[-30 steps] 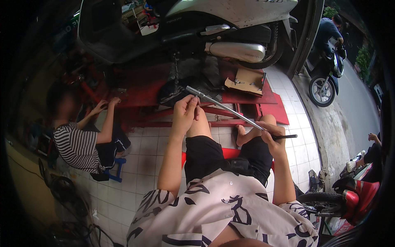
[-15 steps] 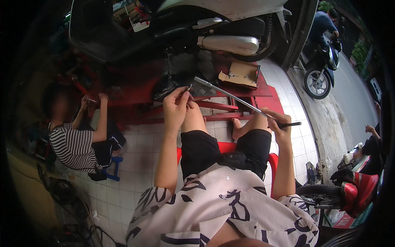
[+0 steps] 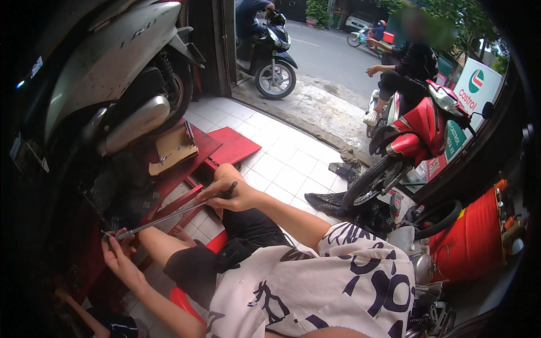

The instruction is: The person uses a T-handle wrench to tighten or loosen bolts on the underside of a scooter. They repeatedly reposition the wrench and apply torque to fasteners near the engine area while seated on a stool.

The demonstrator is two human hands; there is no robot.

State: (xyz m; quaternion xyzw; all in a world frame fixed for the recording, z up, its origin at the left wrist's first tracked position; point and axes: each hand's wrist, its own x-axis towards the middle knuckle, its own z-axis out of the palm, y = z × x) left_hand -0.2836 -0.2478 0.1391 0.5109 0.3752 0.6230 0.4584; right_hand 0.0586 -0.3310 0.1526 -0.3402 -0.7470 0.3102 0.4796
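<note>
A long silver socket wrench (image 3: 163, 219) with a black handle runs across my lap, tilted down to the left. My right hand (image 3: 234, 196) is closed round its handle end, above my knee. The wrench's far end reaches the fingers of my left hand (image 3: 123, 260). Those fingers are pinched on a small metal bolt (image 3: 103, 232), at the socket end. Whether the bolt sits inside the socket I cannot tell.
A pale scooter (image 3: 115, 62) stands on a red lift platform (image 3: 234, 147). An open cardboard box (image 3: 176, 147) with small metal parts lies beside it. To the right are a red motorbike (image 3: 417, 127), a seated person (image 3: 408, 70) and a red drum (image 3: 468, 242). A co-worker's arm (image 3: 81, 312) shows lower left.
My view has swung to the right, toward the street. The wrench's socket end and the bolt in my left hand have come together. The co-worker has mostly left the view.
</note>
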